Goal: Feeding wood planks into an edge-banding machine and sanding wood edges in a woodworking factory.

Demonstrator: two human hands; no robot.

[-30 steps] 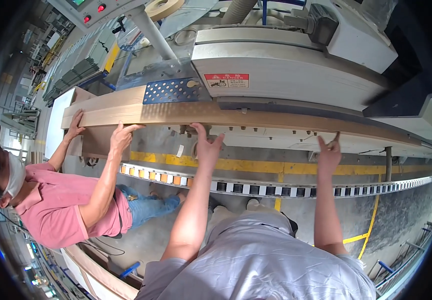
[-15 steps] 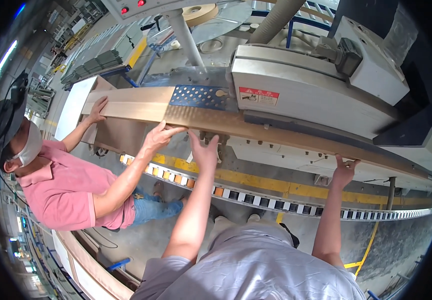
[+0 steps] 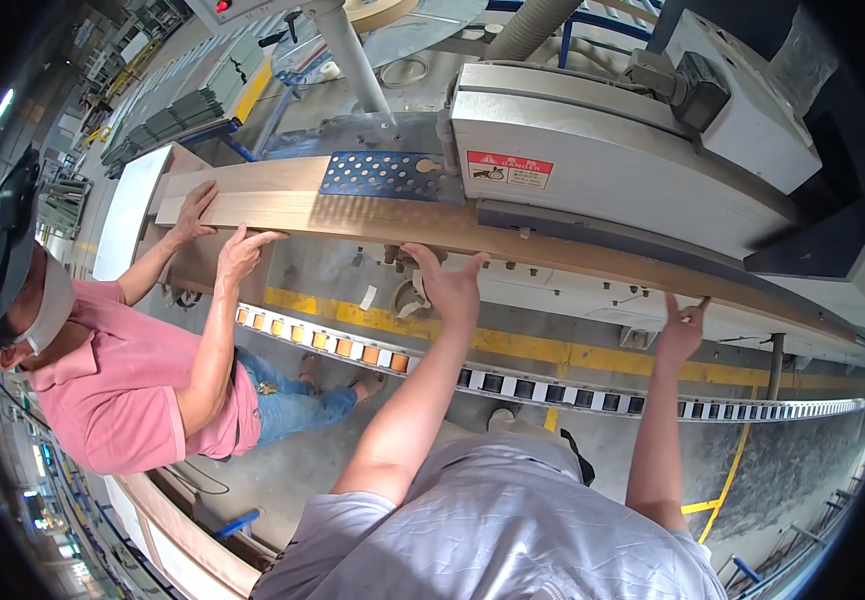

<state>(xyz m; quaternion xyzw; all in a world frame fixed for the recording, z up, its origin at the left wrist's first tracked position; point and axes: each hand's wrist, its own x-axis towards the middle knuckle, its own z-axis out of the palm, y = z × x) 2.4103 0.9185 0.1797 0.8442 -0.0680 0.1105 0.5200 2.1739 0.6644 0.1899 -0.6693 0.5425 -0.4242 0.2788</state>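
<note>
A long, narrow wooden board [image 3: 562, 247] lies along the front of a grey machine. My left hand [image 3: 448, 287] is at the board's near edge with its thumb and fingers spread, a fingertip touching the edge. Farther right, my right hand [image 3: 680, 328] has its fingers partly curled against the same edge; what its fingers do under the board is hidden. At the board's left part a co-worker's two hands rest: one hand [image 3: 195, 210] on top near the end, the other hand [image 3: 239, 255] at the near edge.
The machine [image 3: 592, 130] with a red-and-white warning label stands behind the board. A blue perforated plate [image 3: 377, 175] lies left of its housing. Below runs a roller rail [image 3: 497, 383] over yellow floor lines. A co-worker in a pink shirt [image 3: 142, 385] stands at my left.
My left hand has shifted right along the board's edge, its fingers spreading wider. The co-worker's nearer hand has moved left, away from mine. My right hand stays at the board's edge.
</note>
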